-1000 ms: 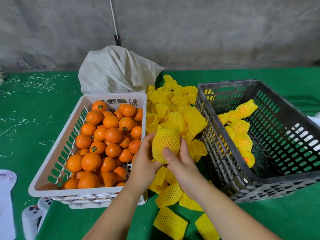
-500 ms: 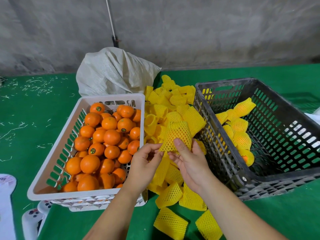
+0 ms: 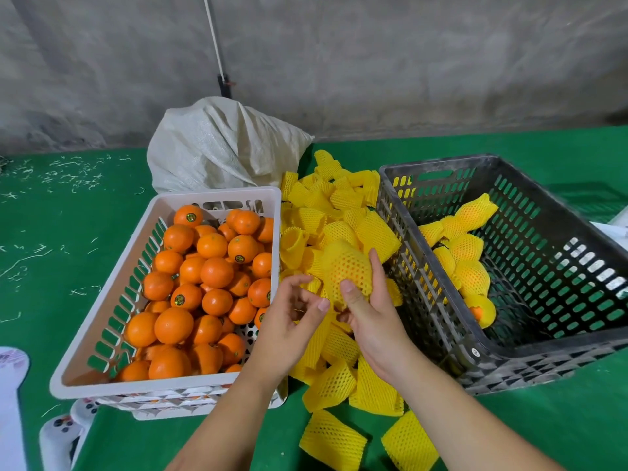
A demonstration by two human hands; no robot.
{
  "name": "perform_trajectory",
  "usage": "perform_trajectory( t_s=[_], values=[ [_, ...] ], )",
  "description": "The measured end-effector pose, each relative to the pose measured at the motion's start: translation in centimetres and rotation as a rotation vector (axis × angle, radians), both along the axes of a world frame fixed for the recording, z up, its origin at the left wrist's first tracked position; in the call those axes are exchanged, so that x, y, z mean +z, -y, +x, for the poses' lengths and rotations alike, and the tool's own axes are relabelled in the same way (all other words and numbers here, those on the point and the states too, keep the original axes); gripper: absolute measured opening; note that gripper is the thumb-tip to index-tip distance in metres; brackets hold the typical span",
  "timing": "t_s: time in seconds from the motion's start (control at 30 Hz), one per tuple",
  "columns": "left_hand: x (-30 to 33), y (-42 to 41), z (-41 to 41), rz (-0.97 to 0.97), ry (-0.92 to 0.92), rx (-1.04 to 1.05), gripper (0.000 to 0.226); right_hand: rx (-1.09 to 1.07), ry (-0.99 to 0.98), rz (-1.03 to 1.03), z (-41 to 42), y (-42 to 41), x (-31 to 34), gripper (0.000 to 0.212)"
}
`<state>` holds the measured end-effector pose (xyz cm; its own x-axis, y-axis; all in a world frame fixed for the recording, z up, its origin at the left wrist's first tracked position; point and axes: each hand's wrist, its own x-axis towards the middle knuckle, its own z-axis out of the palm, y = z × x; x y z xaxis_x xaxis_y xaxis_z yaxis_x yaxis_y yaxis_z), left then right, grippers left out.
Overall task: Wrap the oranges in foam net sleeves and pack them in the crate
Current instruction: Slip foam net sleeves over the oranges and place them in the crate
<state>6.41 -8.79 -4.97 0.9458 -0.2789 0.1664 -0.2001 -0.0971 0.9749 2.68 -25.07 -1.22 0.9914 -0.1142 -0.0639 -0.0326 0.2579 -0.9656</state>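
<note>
My right hand [image 3: 370, 311] grips an orange wrapped in a yellow foam net sleeve [image 3: 346, 270], held above the pile of loose yellow sleeves [image 3: 326, 212] in the middle. My left hand [image 3: 289, 317] hovers just left of it with fingers loosely curled and nothing in them. A white basket [image 3: 102, 321] on the left is full of bare oranges [image 3: 210, 270]. The dark grey crate [image 3: 441, 300] on the right holds several wrapped oranges [image 3: 469, 253] along its left side.
A grey-white woven sack [image 3: 221, 147] lies behind the basket against the concrete wall. The surface is green cloth [image 3: 61, 239] strewn with pale shreds at the left. White objects [image 3: 13, 402] lie at the bottom left. More loose sleeves [image 3: 333, 440] lie near my forearms.
My left hand has let go of the sleeved orange and drawn back a little. My right hand now holds it alone, slightly further right towards the crate.
</note>
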Motion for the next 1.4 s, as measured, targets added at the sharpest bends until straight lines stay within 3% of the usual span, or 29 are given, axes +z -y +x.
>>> perform_trajectory(
  t_s=[0.07, 0.13, 0.2, 0.3, 0.43, 0.6, 0.7, 0.8, 0.93, 1.03, 1.1, 1.3, 1.4],
  values=[
    [0.1, 0.0, 0.2, -0.002, -0.022, 0.013, 0.082, 0.056, 0.018, -0.196, -0.2, 0.3, 0.0, 0.076],
    [0.2, -0.1, 0.3, 0.023, -0.041, 0.001, 0.095, 0.071, 0.046, -0.27, -0.5, 0.6, -0.1, 0.079],
    [0.3, -0.2, 0.3, 0.044, -0.043, -0.023, 0.085, 0.058, 0.072, -0.273, -0.6, 0.7, 0.0, 0.077],
    [0.3, -0.2, 0.4, 0.047, -0.008, -0.06, 0.052, -0.035, 0.183, -0.376, -0.7, 0.6, 0.3, 0.052],
    [0.0, 0.2, 0.5, 0.062, 0.022, -0.071, 0.057, -0.206, 0.286, -0.534, -0.6, 0.2, 0.1, 0.037],
    [0.0, 0.4, 0.6, 0.058, 0.074, -0.024, 0.062, -0.129, 0.346, -0.628, -1.0, -0.3, -0.1, 0.058],
    [0.6, 0.6, 0.7, 0.037, 0.08, -0.028, 0.06, -0.096, 0.425, -0.6, -0.8, -0.2, -0.1, 0.053],
    [0.9, 0.5, 0.4, -0.004, 0.091, -0.05, 0.063, -0.189, 0.46, -0.566, -0.5, -0.4, 0.1, 0.029],
    [1.4, -0.2, -0.3, -0.199, -0.116, -0.031, 0.076, -0.275, 0.409, -0.427, 0.0, -0.5, 0.6, 0.018],
    [1.7, -0.4, -0.2, -0.207, -0.166, -0.054, 0.088, -0.289, 0.358, -0.36, 0.2, -0.6, 0.6, 0.013],
    [1.8, -0.4, -0.2, -0.168, -0.147, -0.119, 0.081, -0.342, 0.305, -0.345, 0.4, -0.6, 0.4, 0.01],
    [1.2, -0.3, -0.1, -0.06, -0.112, -0.21, 0.071, -0.461, 0.219, -0.311, 0.9, -0.3, 0.6, 0.02],
    [1.1, -0.2, 0.0, -0.078, -0.112, -0.193, 0.069, -0.368, 0.13, -0.221, 0.7, -0.8, 1.1, 0.039]
  ],
)
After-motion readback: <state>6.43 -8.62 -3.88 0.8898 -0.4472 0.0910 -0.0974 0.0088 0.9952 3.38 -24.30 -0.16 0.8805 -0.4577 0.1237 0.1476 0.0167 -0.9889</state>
